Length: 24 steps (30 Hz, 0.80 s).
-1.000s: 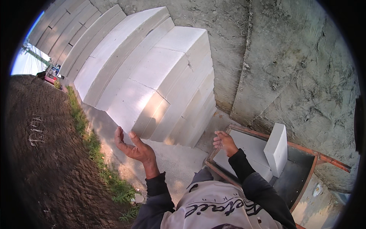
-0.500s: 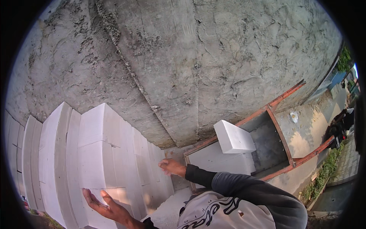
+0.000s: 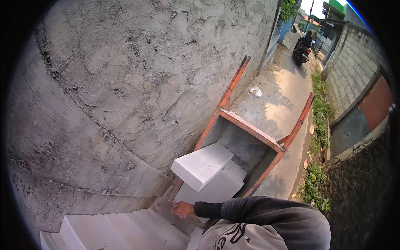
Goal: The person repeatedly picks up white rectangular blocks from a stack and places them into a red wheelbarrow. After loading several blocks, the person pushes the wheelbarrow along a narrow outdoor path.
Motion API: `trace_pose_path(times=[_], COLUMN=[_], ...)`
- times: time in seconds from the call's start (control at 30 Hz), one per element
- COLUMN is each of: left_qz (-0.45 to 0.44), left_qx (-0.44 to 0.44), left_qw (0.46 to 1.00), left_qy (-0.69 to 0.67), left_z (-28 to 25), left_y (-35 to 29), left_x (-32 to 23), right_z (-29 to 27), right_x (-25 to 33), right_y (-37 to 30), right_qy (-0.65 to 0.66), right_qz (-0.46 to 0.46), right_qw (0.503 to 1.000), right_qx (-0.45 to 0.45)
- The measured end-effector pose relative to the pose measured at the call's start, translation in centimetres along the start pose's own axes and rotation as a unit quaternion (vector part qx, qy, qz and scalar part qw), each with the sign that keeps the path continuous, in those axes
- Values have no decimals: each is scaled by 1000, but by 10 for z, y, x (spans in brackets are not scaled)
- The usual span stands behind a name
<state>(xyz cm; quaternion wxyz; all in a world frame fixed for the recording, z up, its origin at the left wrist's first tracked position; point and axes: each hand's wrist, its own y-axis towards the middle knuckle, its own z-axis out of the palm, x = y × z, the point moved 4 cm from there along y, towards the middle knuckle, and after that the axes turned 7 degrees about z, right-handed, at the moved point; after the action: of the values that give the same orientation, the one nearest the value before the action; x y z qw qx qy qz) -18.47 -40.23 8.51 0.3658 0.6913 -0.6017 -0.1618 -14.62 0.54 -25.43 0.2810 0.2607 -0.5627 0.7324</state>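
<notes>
1. The right hand (image 3: pixel 182 209) is curling its fingers beside the cart's (image 3: pixel 252 130) near end; whether they are gripping anything, I cannot tell.
2. The left hand is lying out of view.
3. One white block (image 3: pixel 203 164) is resting on flat blocks (image 3: pixel 218 188) inside the cart.
4. A block stack (image 3: pixel 109 231) is standing at lower left, beside the rough wall (image 3: pixel 125 83).
</notes>
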Motion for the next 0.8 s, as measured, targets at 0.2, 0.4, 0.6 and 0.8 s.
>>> trace_pose_path(times=[0.2,0.4,0.6,0.8], left_qz=[-4,-114,-204,-251], left_qx=[-19,48,68,2], left_qw=[987,930,865,886], left_qy=[-157,-347,-454,-391], left_z=[14,0,-22,-104], left_y=[8,7,-7,-3], left_x=[2,-18,18,66], right_z=[-21,-25,-34,-99], right_x=[-4,-15,-54,-132], right_y=[18,46,16,-16], right_qy=[2,-41,30,-48], right_qz=[15,7,57,169], right_qw=[1000,998,997,982], right_qx=[17,53,51,-69])
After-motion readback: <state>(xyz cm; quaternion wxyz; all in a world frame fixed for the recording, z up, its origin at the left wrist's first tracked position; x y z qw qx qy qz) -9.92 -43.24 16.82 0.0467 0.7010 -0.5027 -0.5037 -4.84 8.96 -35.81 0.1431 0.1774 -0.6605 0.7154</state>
